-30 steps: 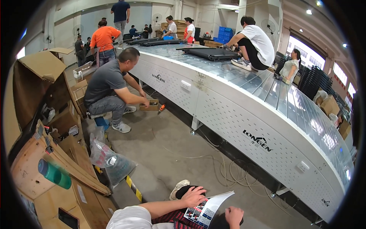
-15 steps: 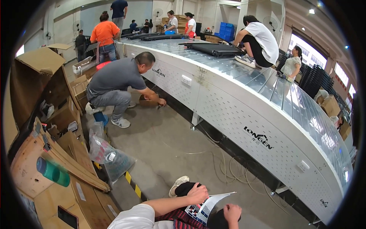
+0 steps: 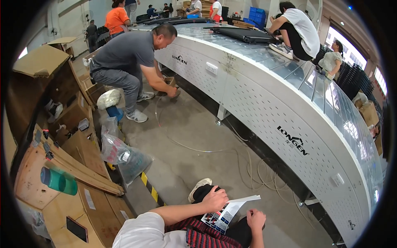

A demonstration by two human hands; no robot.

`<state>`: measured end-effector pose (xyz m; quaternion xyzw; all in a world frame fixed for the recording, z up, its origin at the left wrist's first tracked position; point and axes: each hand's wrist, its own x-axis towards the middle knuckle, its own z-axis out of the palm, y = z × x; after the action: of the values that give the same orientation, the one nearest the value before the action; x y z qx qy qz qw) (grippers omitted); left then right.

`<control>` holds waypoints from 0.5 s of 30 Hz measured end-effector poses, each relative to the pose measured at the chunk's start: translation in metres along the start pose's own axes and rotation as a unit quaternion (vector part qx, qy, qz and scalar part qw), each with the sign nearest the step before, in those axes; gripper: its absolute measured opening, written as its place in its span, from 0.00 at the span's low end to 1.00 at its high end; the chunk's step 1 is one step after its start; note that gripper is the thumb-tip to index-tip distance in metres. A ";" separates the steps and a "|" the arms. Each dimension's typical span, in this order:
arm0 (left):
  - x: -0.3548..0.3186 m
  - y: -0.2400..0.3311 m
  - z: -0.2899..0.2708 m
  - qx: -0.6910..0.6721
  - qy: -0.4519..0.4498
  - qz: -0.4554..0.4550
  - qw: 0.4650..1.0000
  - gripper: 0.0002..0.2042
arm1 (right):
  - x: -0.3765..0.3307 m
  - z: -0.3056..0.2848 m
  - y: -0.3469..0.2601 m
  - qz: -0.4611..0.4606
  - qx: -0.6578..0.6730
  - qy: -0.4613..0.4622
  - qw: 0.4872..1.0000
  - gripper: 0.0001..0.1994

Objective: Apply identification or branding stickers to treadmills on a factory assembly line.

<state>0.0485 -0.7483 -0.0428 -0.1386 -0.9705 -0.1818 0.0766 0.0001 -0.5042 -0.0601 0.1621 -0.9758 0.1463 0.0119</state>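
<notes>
Low in the view, my left hand (image 3: 215, 200) is closed on the upper edge of a stack of printed sheets (image 3: 216, 220). The sheets carry dark blocks with red patches, perhaps stickers. A white top layer (image 3: 245, 199) bends up and away to the right. Beneath them are my lap and a red-and-black striped cloth (image 3: 209, 239). My right hand (image 3: 256, 219) rests near my knee, apart from the sheets, its fingers curled in. Whether anything small sits inside those fingers is hidden.
A long white conveyor (image 3: 252, 95) curves along the right; a person (image 3: 304, 31) squats on it. A person in grey (image 3: 128, 53) bends over the floor ahead. Cables (image 3: 264, 177) lie by the conveyor. Cartons (image 3: 80, 153), a teal bottle (image 3: 58, 181) and a phone (image 3: 77, 229) are at left.
The person in grey has risen from a squat to a bend, and a pale hose now stretches across the floor to them. The sheets' white layer has flattened; my hands barely moved.
</notes>
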 end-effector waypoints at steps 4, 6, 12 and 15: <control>-0.007 -0.014 -0.004 -0.007 0.060 0.014 0.998 0.07 | 0.018 0.009 -0.007 0.015 0.000 -0.036 0.999 0.10; -0.010 -0.019 -0.004 -0.014 0.071 0.006 0.997 0.08 | 0.022 0.012 -0.013 0.013 0.016 -0.034 0.999 0.10; -0.017 -0.017 -0.003 -0.022 0.073 0.001 0.997 0.08 | 0.016 0.018 -0.021 0.013 -0.008 -0.058 0.998 0.10; -0.013 -0.008 -0.009 -0.005 0.014 -0.009 1.000 0.08 | 0.007 0.019 -0.019 -0.014 -0.032 -0.047 0.998 0.10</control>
<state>0.0595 -0.7617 -0.0398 -0.1273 -0.9697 -0.1894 0.0875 0.0002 -0.5285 -0.0727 0.1817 -0.9771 0.1071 -0.0271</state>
